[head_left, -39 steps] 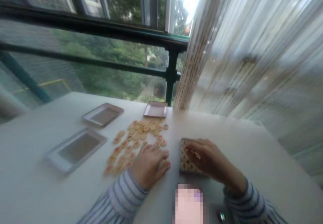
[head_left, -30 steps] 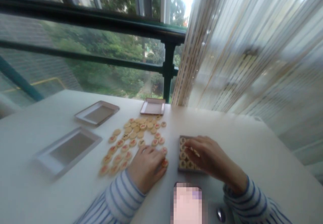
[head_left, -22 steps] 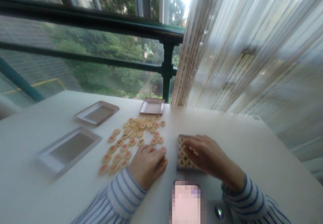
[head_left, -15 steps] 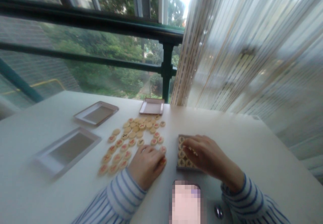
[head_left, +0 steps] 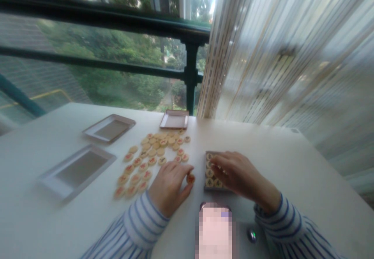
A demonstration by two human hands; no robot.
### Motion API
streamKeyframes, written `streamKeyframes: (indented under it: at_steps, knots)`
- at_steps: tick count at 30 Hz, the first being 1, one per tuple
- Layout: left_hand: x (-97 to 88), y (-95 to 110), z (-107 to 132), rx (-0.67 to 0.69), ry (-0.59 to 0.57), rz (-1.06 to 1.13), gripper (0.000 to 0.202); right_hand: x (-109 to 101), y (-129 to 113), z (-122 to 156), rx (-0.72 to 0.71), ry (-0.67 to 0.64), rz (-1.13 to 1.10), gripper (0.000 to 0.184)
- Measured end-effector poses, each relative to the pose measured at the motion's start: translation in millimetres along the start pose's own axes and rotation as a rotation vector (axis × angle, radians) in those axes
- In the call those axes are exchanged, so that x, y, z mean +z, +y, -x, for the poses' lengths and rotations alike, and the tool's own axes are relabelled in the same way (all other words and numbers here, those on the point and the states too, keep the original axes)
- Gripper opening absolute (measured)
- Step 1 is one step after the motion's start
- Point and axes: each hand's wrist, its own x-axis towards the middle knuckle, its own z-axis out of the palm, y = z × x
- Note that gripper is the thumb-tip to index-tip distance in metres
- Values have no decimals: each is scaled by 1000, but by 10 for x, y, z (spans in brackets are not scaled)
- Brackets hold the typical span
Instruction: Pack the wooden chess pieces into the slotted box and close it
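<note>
My left hand [head_left: 172,187] has its thumb and fingertips closed on a round wooden xiangqi piece [head_left: 190,178] just above the white table. Behind and left of that hand, many more pale xiangqi pieces [head_left: 135,179] lie scattered, several with red characters and some blank side up. My right hand [head_left: 238,171] reaches over a small shallow box [head_left: 217,190], fingers bent down together at its left part. Rows of pieces with dark characters [head_left: 209,172] sit in the box, partly covered by the hand. Whatever the right fingertips grip is hidden.
Two shallow trays [head_left: 66,196] lie at the left, and a smaller tray [head_left: 174,127] at the far edge. A blurred-out phone-like object [head_left: 216,231] lies in front, beside a small shiny oval thing [head_left: 251,235]. Beyond the table are a green railing [head_left: 191,76] and a string curtain [head_left: 222,48].
My left thumb has spread out, and a piece now shows at the fingertips, lifted slightly. My right hand stays over the box, hardly moved. The whole view has shifted a little.
</note>
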Motion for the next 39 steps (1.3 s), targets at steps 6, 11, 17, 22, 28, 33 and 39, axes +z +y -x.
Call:
streamKeyframes:
  at_steps: [6,11,17,22,28,33,39]
  knots:
    - [20,10,29,-18,52,29,29,-47,1,4,-4,2,4,11]
    - [-1,51,19,-36,70,40,31,-107,-5,17,0,-9,3,12]
    - [-17,122,-23,-46,97,49,32,-176,-6,43,10,-20,-9,11]
    - [-8,178,-62,-65,109,59,33,-231,6,73,1,-10,-14,13]
    - [-18,206,-135,-84,127,42,32,-283,17,90,0,0,-14,14]
    - [-45,244,-221,-82,120,26,30,-292,37,97,-5,1,-13,17]
    - [-25,329,-385,-61,125,29,30,-318,79,113,0,14,-6,17]
